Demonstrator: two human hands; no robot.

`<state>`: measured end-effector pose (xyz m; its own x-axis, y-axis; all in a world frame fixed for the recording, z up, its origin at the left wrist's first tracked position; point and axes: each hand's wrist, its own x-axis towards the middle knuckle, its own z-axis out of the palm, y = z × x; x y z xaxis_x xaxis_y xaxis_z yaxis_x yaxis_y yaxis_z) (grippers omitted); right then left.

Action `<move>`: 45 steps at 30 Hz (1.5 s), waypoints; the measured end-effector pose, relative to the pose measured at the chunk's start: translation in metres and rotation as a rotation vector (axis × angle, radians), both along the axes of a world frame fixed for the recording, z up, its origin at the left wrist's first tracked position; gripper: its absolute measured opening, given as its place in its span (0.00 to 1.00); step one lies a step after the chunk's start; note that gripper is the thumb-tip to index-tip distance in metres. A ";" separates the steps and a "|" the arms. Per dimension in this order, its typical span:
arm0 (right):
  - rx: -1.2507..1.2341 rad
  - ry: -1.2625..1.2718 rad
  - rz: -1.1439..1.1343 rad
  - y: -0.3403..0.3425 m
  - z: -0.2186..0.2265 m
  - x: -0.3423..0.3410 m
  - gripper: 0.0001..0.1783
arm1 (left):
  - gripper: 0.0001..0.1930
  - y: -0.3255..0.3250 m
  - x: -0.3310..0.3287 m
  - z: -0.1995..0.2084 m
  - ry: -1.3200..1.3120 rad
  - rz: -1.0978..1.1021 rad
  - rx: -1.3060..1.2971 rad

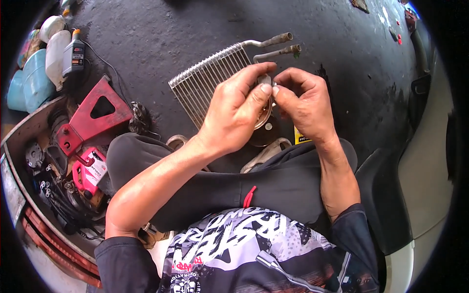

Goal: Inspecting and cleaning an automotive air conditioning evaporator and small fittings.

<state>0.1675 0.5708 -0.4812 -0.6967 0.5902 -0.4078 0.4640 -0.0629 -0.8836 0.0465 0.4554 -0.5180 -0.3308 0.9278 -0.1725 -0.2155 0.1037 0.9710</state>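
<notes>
The left hand [234,107] grips a small pale piece [264,79] between thumb and forefinger; the right hand [308,105] sits just beside it at 3 o'clock, its thumb and forefinger bent in toward the same spot, and whether they pinch the piece too cannot be told. The piece lies at about 1 o'clock from the left palm and 10 o'clock from the right, so the left hand is the nearer; most of it is covered by fingers, and its long axis cannot be read.

Taking the meeting fingertips as the middle of the dial, a round rim [264,118] shows at 6 o'clock, partly hidden by the left hand; a yellow item [301,136] peeps out at 5 o'clock, under the right wrist.

Farther out, a finned radiator [210,78] lies on the dark floor [146,44] at 9 to 10 o'clock, its top edge slanting up toward 2 o'clock; its two pipes [276,40] point that way too, their ends at 1 o'clock from the fingertips; the left hand hides its near corner.

Farthest, toward 8 to 9 o'clock, stands a red metal bracket [80,119].
</notes>
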 end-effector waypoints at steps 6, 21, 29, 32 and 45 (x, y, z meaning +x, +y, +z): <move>0.006 0.021 -0.049 0.006 -0.002 0.007 0.07 | 0.18 0.009 -0.022 0.008 -0.342 -0.041 -0.166; 0.095 0.104 -0.042 0.000 -0.014 0.007 0.10 | 0.20 0.015 -0.009 0.002 -0.063 0.019 -0.187; 0.116 0.053 0.065 0.009 -0.010 0.016 0.12 | 0.12 0.019 -0.009 -0.002 -0.135 -0.091 -0.089; 0.139 0.054 0.060 0.005 -0.010 0.017 0.12 | 0.13 0.018 -0.008 0.001 -0.070 -0.080 -0.116; 0.018 0.033 0.009 0.002 -0.005 0.024 0.10 | 0.11 0.014 0.006 0.003 -0.061 0.076 -0.154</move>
<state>0.1917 0.5731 -0.4862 -0.7151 0.5907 -0.3737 0.4346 -0.0429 -0.8996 0.0529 0.4693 -0.5148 -0.3834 0.8617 -0.3325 -0.2867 0.2312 0.9297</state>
